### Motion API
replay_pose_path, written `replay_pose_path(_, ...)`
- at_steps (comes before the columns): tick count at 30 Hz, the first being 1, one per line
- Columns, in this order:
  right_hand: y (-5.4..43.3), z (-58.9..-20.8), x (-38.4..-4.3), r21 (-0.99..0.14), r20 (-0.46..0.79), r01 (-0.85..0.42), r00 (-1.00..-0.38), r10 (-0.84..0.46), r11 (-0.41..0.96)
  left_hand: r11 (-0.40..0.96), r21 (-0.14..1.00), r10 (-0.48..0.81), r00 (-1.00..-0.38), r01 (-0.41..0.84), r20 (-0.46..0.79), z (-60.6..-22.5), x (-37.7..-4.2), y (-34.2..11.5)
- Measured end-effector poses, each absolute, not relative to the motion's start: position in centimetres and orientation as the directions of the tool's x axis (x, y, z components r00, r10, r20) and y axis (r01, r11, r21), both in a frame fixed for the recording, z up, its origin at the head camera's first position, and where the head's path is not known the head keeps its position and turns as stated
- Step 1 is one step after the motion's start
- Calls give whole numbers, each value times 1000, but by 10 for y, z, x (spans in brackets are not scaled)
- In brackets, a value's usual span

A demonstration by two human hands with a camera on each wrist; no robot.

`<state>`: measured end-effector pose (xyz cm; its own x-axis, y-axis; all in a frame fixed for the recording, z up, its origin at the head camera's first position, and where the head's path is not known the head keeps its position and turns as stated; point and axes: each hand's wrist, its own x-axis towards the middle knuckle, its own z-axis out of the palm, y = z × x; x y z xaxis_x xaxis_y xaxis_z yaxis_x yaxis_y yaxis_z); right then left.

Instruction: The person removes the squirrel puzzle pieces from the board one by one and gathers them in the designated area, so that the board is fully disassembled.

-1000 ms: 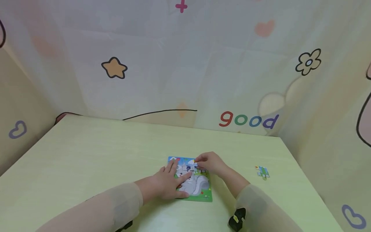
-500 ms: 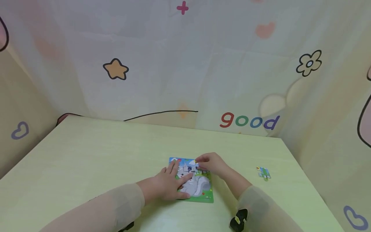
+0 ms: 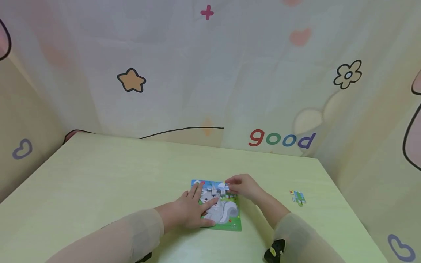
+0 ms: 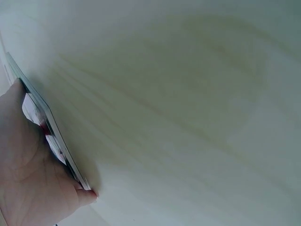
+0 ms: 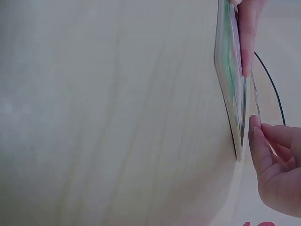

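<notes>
A right hand (image 3: 245, 187) is pinching a puzzle piece (image 5: 256, 96) just above the squirrel puzzle (image 3: 227, 212).
The left hand (image 3: 192, 210) is spreading its fingers across the puzzle, probably steadying it on the pale table (image 3: 131, 175); the right is gripping the piece near its edge, seemingly leaving the rest free. A loose piece (image 3: 298, 197) is lying well apart, rightward. Behind, a backdrop (image 3: 184, 73) is showing a star (image 3: 131, 80) and "good".

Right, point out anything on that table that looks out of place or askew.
A loose piece lies on the table, apart from the puzzle, to its right. In the right wrist view, the right hand pinches another piece, raised at least partly off the puzzle, not seated flat. No spill or damage shows.
</notes>
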<state>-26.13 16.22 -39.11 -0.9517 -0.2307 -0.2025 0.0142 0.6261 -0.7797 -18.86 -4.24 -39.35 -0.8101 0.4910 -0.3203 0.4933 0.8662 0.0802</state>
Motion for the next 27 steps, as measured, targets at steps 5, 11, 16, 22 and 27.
replay_pose_path(5,167,-390,-260,-787,-209,31,-954,-217,617,865,101,495,-808,491,-320,-393,-187,-43)
replay_pose_path(11,174,-388,-259,-799,-209,30,-950,-231,601,869,90,486,-809,486,-331,-393,-188,-44)
replay_pose_path(16,184,-387,-258,-794,-199,19,-952,-230,608,869,75,486,-813,489,-322,-394,-189,-42)
replay_pose_path(22,199,-388,-256,-800,-199,29,-955,-220,600,857,66,503,-802,511,-322,-397,-190,-41)
replay_pose_path(27,209,-388,-256,-799,-188,12,-955,-230,602,865,58,486,-807,498,-335,-397,-190,-43)
